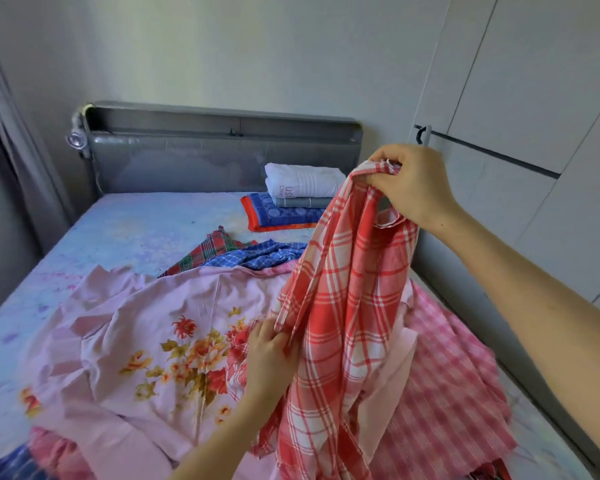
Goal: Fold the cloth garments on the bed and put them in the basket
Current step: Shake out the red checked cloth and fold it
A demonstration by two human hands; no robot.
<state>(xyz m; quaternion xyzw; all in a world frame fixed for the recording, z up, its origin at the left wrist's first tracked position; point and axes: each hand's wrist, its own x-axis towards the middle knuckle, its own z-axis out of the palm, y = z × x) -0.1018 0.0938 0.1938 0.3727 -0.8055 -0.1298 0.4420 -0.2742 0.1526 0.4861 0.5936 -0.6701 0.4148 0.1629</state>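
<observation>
A red and white checked cloth (347,306) hangs lifted over the bed. My right hand (413,183) grips its bunched top corner, raised high at the right. My left hand (269,355) pinches its left edge lower down, near the bed surface. Under it lies a pink cloth with a flower print (160,341), spread flat. A pink checked cloth (444,382) lies at the right, and a blue checked cloth (257,256) and a red-green checked cloth (215,245) lie behind. No basket is in view.
A stack of folded cloths (298,195), white on grey on blue-orange, sits near the grey headboard (222,147). The light blue patterned bed sheet (125,230) shows at the left. White wardrobe doors (520,133) stand close along the right side.
</observation>
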